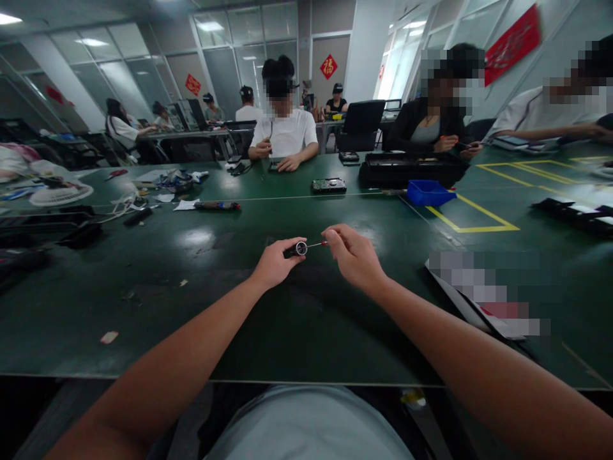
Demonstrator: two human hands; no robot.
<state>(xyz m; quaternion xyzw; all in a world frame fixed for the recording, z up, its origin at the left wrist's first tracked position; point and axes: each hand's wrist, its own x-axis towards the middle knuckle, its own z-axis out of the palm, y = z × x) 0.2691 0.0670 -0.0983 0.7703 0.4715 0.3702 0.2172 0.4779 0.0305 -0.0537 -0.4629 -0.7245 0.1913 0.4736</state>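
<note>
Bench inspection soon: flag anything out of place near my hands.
Only litter: a pale scrap lies loose on the green table left of the left hand holding the black cylinder, with a smaller fleck nearer it. Nothing else stands out.

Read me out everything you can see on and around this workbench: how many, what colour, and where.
table: one, dark green, fills the view
blue bin: one, blue, far right of centre
tape outline: one, yellow, on the table by the bin
long case: one, black, behind the bin
flat device: one, dark, far centre
fan: one, white, far left
wall signs: three, red, back and right walls
person opposite: one, white shirt, far side
small cylinder: one, black with silver ring, in left hand
screwdriver: one, thin, red handle, in right hand, tip at the cylinder
left hand: one, closed on the cylinder
right hand: one, pinching the screwdriver
</note>
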